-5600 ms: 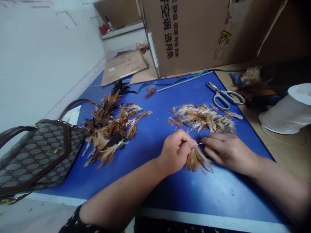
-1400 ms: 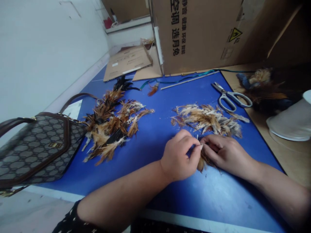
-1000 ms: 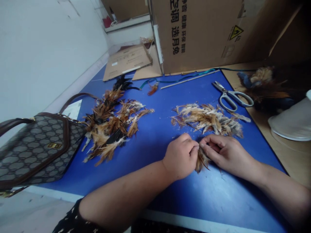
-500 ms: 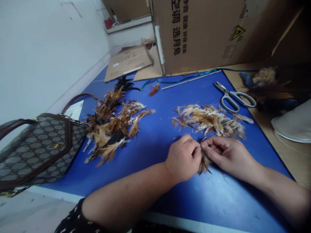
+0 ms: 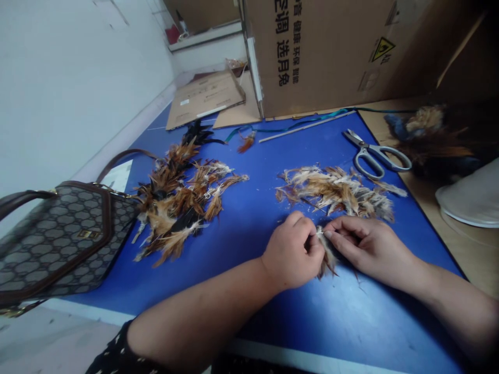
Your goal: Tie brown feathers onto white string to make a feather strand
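Observation:
My left hand is closed around a small bunch of brown and grey feathers, whose fluffy ends hang out below the fingers. White thread shows at the bunch's upper end. Just to the right, my right hand pinches with thumb and forefinger at what looks like that thread. Beyond both hands lies a pile of loose tan, white and grey feathers. Farther left is a larger heap of brown and black feather bunches, some with white thread on them.
Scissors lie at the back right of the blue table. A patterned handbag stands on the left. At the back are a thin stick, a teal ribbon, flat cardboard and a large carton.
My right fingertips have drawn slightly away from my left hand, opening a small gap. The white thread and more of the feather bunch now show between the hands.

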`<act>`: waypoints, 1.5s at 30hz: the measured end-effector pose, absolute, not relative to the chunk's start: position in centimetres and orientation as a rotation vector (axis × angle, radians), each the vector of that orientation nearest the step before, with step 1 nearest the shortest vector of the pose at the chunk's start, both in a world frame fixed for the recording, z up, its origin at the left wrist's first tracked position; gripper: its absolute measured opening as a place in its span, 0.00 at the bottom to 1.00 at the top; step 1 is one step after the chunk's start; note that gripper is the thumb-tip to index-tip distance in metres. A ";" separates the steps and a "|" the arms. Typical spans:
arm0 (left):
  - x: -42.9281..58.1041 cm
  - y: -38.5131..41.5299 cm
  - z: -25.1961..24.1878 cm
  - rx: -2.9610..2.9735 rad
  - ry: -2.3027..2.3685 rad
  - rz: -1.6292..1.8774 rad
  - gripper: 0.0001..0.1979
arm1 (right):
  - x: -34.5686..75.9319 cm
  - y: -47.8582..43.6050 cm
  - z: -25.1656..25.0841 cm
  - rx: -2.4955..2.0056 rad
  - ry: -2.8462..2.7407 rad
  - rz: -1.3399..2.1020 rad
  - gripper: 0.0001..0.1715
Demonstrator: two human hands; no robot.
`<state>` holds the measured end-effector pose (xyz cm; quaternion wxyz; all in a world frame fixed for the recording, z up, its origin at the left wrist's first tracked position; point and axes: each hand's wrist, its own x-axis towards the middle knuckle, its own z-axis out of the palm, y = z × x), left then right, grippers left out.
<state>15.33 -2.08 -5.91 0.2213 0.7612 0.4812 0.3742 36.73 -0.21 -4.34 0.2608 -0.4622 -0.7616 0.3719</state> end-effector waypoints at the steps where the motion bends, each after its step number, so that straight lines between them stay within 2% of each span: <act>1: 15.3 -2.0 -5.9 2.100 1.328 1.027 0.08 | 36.9 -0.1 -4.4 -1.255 -2.079 0.983 0.16; 20: 14.7 -1.8 -5.1 2.270 1.371 0.834 0.17 | 37.7 0.1 -3.7 -1.164 -2.212 0.606 0.09; 23: 14.7 -1.7 -5.1 2.226 1.324 0.880 0.14 | 38.1 0.4 -3.7 -1.181 -2.142 0.603 0.09; 26: 14.8 -1.8 -5.2 2.150 1.260 0.963 0.04 | 38.1 0.5 -3.6 -1.148 -2.168 0.665 0.10; 27: 14.8 -1.8 -5.2 2.121 1.250 0.992 0.04 | 38.1 0.5 -3.6 -1.136 -2.184 0.680 0.10; 31: 15.0 -1.8 -5.5 2.045 1.236 1.004 0.18 | 37.9 0.2 -3.4 -1.100 -2.147 0.810 0.12; 33: 15.0 -1.7 -5.6 2.041 1.204 0.972 0.17 | 37.8 0.0 -3.2 -1.066 -2.100 0.919 0.12; 36: 15.0 -1.7 -5.6 2.060 1.151 0.914 0.07 | 37.8 -0.1 -2.8 -1.028 -2.048 1.049 0.14; 45: 13.8 0.0 -5.2 1.589 1.363 1.126 0.10 | 40.2 2.4 -2.4 -1.241 -1.811 0.993 0.25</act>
